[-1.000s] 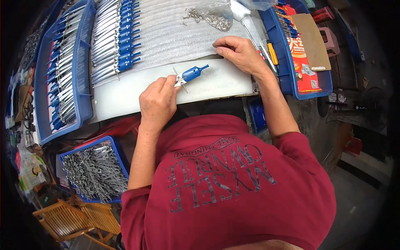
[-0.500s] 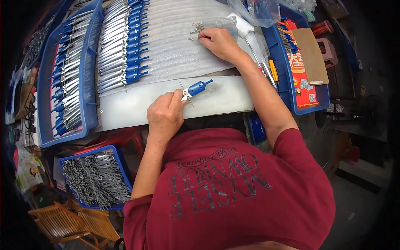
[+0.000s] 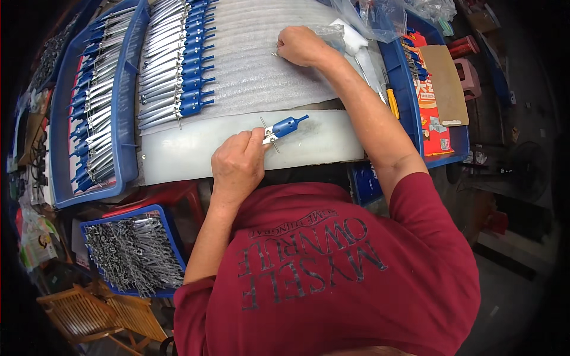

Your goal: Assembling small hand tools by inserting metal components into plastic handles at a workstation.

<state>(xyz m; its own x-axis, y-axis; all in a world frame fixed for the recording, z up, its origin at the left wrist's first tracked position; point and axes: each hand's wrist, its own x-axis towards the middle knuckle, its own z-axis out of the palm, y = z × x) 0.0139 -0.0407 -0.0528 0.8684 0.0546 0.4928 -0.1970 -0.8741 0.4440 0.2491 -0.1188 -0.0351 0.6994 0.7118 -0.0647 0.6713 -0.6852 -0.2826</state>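
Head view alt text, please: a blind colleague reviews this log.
The left hand holds a small blue-and-silver metal part on a white work surface, while the right hand reaches to grey foam sheeting beside rows of blue-tipped metal parts.

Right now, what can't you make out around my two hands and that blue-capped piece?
Head view only:
- What the right hand pinches on the foam sheet: hidden by the fingers, too small.
- How the left hand grips the blue-capped part: its near end is under the fingers.
- Loose metal pieces in the blue bin: too small and tangled.
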